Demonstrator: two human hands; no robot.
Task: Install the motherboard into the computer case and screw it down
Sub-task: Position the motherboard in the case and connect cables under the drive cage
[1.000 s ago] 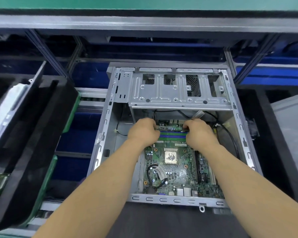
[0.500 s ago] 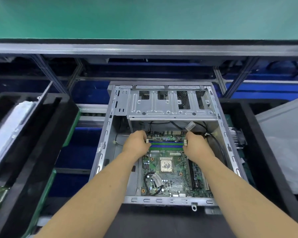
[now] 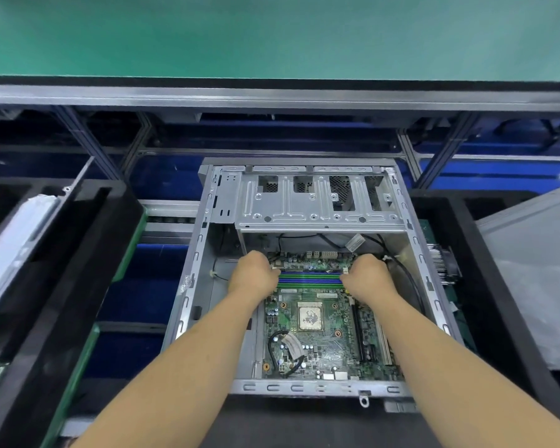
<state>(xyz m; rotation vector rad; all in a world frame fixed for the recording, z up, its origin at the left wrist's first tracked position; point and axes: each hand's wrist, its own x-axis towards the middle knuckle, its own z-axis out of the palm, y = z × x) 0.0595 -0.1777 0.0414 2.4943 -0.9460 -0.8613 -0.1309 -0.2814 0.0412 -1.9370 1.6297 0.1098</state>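
From the head view, we are reaching both arms into the open computer case (image 3: 188, 305), where the motherboard (image 3: 317, 334) is lying flat. Our left hand (image 3: 254, 276) and right hand (image 3: 367, 278) are curling their fingers over the board's far corners, gripping it by the memory slots (image 3: 309, 279).

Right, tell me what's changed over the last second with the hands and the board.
The left hand and right hand have spread apart, from over the memory slots to their two ends, leaving the slots uncovered. The camera also tilted up. Both hands remain curled at the far edge of the motherboard, which still lies in the computer case.
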